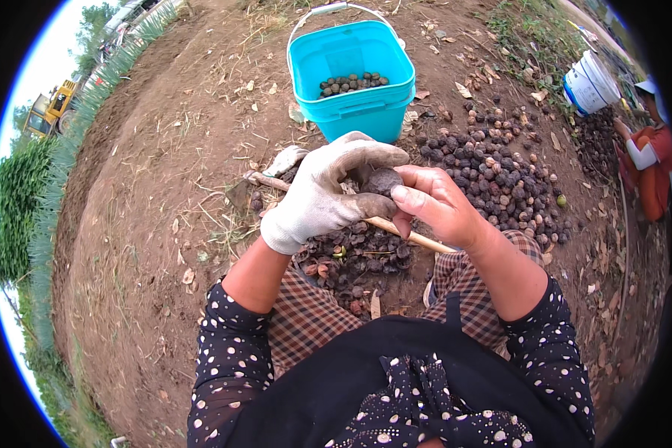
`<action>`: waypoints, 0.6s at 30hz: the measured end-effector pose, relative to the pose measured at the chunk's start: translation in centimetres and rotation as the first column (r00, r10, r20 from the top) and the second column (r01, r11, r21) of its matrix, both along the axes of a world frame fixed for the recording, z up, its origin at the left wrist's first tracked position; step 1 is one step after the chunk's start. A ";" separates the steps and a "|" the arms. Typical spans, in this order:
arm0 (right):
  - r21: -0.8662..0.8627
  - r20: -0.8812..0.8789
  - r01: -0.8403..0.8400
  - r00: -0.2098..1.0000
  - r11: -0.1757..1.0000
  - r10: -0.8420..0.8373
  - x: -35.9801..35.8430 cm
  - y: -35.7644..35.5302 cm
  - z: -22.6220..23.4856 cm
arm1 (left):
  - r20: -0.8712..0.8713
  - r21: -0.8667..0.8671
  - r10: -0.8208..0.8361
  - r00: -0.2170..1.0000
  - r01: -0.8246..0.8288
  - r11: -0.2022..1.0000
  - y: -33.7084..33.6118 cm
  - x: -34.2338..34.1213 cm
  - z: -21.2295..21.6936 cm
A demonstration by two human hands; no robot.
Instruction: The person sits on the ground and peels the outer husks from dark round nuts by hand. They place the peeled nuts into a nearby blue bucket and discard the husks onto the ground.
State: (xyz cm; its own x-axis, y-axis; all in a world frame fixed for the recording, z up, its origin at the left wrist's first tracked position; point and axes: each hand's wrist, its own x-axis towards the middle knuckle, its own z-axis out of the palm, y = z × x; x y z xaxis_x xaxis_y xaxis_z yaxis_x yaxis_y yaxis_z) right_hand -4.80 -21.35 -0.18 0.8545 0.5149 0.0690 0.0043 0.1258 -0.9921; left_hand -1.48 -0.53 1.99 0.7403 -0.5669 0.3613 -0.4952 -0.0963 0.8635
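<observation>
In front of my body, my left hand (322, 193), in a dirty white work glove, is closed round a dark walnut (383, 181). My bare right hand (444, 209) pinches the same walnut from the right with thumb and fingers. Dark shreds cling to the walnut, which looks like one with blackened husk; part of it is hidden by the glove. Below both hands, torn dark husks (369, 257) lie heaped between my knees. A wooden stick (422, 240) crosses just under my hands.
A turquoise bucket (355, 112) holding several walnuts stands straight ahead. To the right spreads a large pile of dark walnuts (493, 175). Farther right are a white bucket (591, 84) and another person (649, 160) crouching. Dry leaves and straw litter the brown soil (142, 246).
</observation>
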 end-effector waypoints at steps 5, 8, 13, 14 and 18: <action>-0.043 -0.063 -0.091 0.994 0.995 0.088 0.1 -0.4 0.2 | 0.302 0.092 -0.105 0.948 0.081 0.992 0.6 0.7 -0.4; -0.121 0.007 -0.048 0.999 0.991 0.050 0.0 -0.2 -0.5 | 0.365 0.140 -0.096 0.926 0.048 0.989 0.3 0.4 -0.3; -0.044 -0.252 0.065 0.965 0.997 -0.074 -0.9 1.4 -1.2 | 0.268 0.090 -0.072 0.961 0.049 0.995 0.3 0.7 -1.1; 0.046 -0.280 0.047 0.959 0.998 -0.032 -0.8 1.3 -0.9 | 0.233 0.067 -0.056 0.971 0.041 0.997 0.4 0.9 -1.1; 0.164 -0.242 0.014 0.970 0.986 0.027 -0.6 0.9 -0.1 | -0.300 -0.255 -0.087 0.950 0.008 0.967 0.8 0.4 -1.0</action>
